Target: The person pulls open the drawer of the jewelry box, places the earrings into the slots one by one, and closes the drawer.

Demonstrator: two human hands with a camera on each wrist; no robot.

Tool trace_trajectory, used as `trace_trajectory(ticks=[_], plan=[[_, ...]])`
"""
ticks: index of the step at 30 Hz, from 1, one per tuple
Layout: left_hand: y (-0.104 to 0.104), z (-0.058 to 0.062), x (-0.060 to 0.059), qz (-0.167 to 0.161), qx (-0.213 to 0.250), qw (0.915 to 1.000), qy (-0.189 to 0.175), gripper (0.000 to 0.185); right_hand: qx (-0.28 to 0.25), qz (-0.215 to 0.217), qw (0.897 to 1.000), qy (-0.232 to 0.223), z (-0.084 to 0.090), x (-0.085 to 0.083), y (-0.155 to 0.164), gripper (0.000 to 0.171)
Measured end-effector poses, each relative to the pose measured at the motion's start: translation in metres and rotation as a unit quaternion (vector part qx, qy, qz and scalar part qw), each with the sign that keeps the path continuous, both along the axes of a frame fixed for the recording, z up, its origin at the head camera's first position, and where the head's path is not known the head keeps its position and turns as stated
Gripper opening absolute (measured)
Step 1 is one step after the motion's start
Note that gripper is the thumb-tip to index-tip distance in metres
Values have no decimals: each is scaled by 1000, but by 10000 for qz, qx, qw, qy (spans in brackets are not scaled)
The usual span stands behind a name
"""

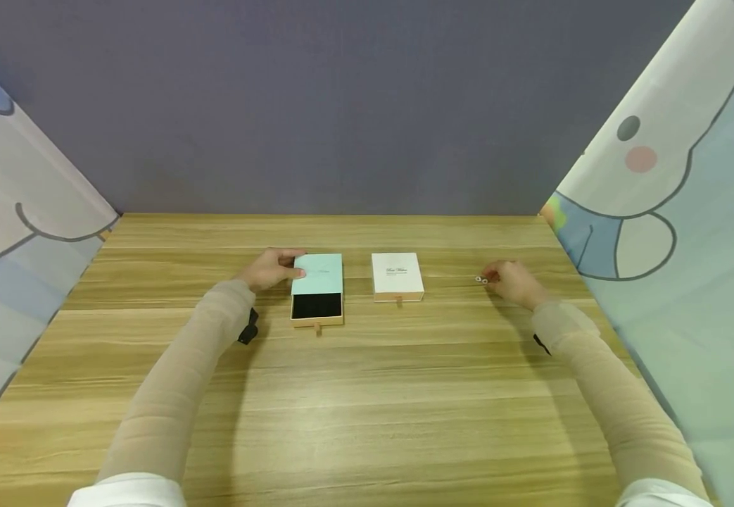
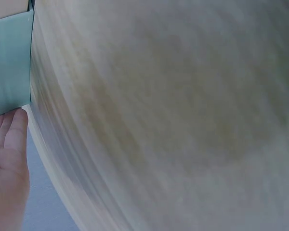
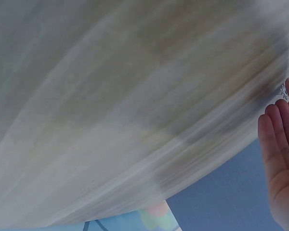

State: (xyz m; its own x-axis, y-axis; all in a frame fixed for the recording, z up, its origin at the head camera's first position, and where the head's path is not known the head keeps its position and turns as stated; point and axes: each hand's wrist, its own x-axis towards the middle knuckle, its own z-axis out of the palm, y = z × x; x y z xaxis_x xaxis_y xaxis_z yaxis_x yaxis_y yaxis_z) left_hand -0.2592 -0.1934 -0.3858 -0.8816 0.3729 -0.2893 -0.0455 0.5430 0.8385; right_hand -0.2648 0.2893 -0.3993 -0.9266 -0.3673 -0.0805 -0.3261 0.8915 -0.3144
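Two boxes sit side by side at the middle of the surface (image 1: 367, 394), toward its far edge. Sleeve box (image 1: 318, 282) on the left, its drawer (image 1: 317, 308) pulled out toward the person. Closed box (image 1: 397, 276) just to its right, apart from it. Left hand (image 1: 271, 269) touches the sleeve box's left side. Right hand (image 1: 514, 282) well to the right of the closed box, on the surface, with small beads (image 1: 481, 280) at its fingertips. Wall behind; curtains flank both sides.
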Motion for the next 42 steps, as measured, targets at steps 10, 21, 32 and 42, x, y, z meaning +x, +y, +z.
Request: trace_trajectory(ticks=[10,21,32,42], plan=[[-8,-23,-11,38,-55,9999,111,60,116,63,9999,101,-4,2,-2,21],[-11,-24,-10,73,-17,9999,89,60,271,-33,9995,130,-7,1,-4,20],[-9,-21,-10,100,73,9999,35,60,193,-156,9991,345,-6,3,-2,18],[-11,-25,-14,126,127,9998,39,60,163,-291,9989,320,-3,4,-4,18]])
